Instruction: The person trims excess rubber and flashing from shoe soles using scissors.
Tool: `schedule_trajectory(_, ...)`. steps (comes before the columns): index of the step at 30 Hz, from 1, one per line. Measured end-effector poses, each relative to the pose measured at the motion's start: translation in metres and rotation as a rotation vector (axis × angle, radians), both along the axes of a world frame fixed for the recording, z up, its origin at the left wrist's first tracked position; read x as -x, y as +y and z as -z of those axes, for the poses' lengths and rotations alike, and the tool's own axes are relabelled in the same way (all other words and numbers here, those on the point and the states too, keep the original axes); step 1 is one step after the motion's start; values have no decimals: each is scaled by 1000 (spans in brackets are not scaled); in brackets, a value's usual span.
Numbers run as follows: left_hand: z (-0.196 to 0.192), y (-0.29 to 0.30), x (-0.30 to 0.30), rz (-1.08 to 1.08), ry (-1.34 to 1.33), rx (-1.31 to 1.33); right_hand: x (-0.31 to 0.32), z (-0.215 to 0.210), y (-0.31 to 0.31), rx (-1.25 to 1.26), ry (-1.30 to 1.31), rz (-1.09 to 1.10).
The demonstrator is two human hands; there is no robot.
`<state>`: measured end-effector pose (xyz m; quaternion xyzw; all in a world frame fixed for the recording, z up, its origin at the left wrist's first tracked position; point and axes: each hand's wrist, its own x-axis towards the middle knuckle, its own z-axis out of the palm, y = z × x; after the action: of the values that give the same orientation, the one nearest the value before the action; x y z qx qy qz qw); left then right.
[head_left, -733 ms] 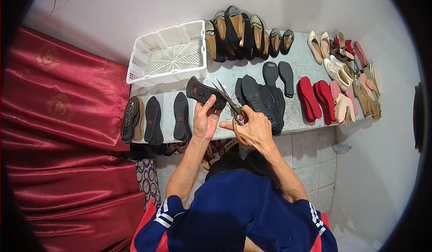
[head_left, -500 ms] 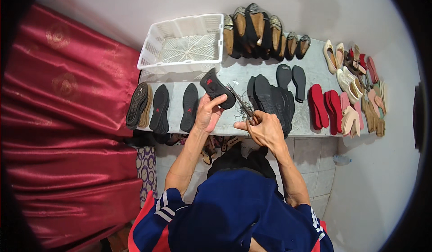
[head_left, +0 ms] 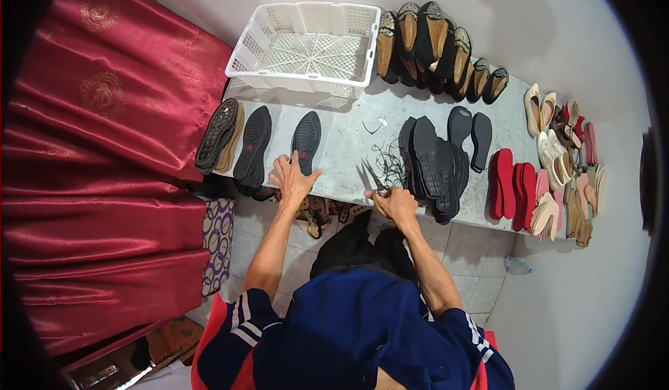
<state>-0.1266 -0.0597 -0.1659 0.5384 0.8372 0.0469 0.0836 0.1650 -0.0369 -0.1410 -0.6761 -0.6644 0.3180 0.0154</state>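
At the bench's near edge, my left hand [head_left: 291, 177] spread flat, fingertips on 1 black sole [head_left: 306, 141], my right hand [head_left: 394, 202] gripping scissors [head_left: 372, 178], blades apart, beside black trimmings [head_left: 389, 163].

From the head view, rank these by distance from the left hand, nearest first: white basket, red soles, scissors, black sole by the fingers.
1. Black sole: just ahead of the left hand, at its fingertips.
2. Scissors: to its right, in the right hand.
3. White basket: at the back of the table.
4. Red soles: far right.
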Motion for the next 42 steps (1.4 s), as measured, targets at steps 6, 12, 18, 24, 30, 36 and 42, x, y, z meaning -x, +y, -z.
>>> schedule_trajectory(6, 4, 2, 21, -112, -335, -77, 52, 52, 9, -95, 97, -138)
schedule_trajectory(12, 25, 7, 62, -562, -835, -157, 84, 53, 32, -197, 210, -153)
schedule_trajectory(18, 34, 39, 80, -538, -1059, 152, 66, 55, 46, -271, 281, -150)
schedule_trajectory(24, 8, 57, 41, -644, -1017, 213, 58, 58, 46, -257, 208, -159)
schedule_trajectory(30, 11, 54, 19, -334, -815, -134, 55, 57, 50, -241, 245, -170)
schedule_trajectory(36, 8, 30, 11, -164, -225, -89, 51, 57, 48, -238, 271, -159)
schedule_trajectory(42, 23, 30, 29, -67, -134, 11, 53, 52, 49, -215, 294, -147)
